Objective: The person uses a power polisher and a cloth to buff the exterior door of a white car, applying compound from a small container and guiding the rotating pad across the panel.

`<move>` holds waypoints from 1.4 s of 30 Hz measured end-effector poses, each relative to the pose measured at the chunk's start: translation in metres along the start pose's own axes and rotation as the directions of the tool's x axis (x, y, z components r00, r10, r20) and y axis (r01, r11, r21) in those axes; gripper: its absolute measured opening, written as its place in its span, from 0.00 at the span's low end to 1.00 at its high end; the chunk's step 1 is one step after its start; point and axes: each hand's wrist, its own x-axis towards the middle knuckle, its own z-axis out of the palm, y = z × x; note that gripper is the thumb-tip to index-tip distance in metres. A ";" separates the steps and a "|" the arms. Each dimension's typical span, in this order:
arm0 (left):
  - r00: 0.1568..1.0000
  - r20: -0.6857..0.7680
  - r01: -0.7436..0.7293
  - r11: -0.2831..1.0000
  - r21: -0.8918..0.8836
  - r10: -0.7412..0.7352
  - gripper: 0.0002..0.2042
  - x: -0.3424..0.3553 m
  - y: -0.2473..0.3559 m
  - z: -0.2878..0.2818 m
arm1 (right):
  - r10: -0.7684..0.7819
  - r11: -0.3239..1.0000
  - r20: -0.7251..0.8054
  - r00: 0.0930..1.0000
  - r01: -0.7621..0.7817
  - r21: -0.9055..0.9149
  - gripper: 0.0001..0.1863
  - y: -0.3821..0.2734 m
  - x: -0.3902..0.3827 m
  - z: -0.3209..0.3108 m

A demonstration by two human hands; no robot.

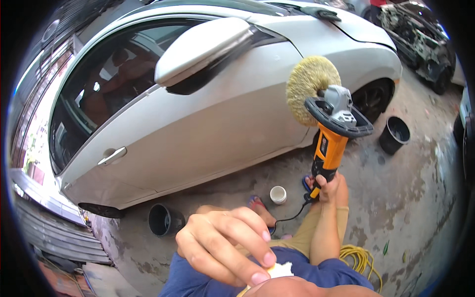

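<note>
My right hand [328, 186] grips the rear of an orange and black polisher [330, 148], held upright beside the car. Its fluffy yellowish wool pad [309, 88] faces the front door and fender; I cannot tell whether it touches them. A black cord [292, 217] runs down from the handle. Close to the camera, my left hand [225, 242] is closed, fingertips pinching a small white piece [280, 270] with a ragged edge and a bit of yellow. What that piece is I cannot make out, and the thumb is hidden. The silver-white car [217, 128] stands ahead.
A side mirror [205, 52] juts from the car door. Black buckets [166, 220] stand left and right, with a small white tub [278, 195] by my feet. A yellow coiled cable [358, 260] lies at the lower right. A partly dismantled car [420, 42] stands far right.
</note>
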 end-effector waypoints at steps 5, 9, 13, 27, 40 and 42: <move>0.997 -0.011 0.073 0.987 -0.142 -0.076 0.05 -0.003 0.006 0.015 | -0.007 1.000 0.008 1.000 0.007 0.002 0.39 0.004 0.002 0.000; 0.953 -0.277 0.086 0.987 -0.138 -0.122 0.02 -0.001 0.010 0.036 | 0.019 0.997 -0.001 1.000 -0.019 0.075 0.40 0.007 0.001 0.010; 0.929 -0.369 0.057 0.998 0.038 -0.039 0.11 -0.016 -0.020 0.033 | -0.075 0.992 -0.073 0.995 0.081 0.094 0.31 0.005 0.000 0.014; 0.373 -0.620 0.701 0.648 -0.299 -0.690 0.27 -0.066 -0.273 -0.050 | -0.077 0.973 0.001 0.997 0.076 -0.218 0.29 -0.063 0.031 0.046; 0.406 -0.716 0.526 0.786 -0.325 -0.568 0.29 -0.018 -0.270 -0.062 | 0.232 0.851 0.037 0.972 -0.184 -0.492 0.39 -0.172 0.044 0.080; 0.405 -0.708 0.526 0.781 -0.336 -0.578 0.27 -0.014 -0.274 -0.058 | 0.206 0.877 0.025 0.978 -0.174 -0.447 0.40 -0.174 0.046 0.078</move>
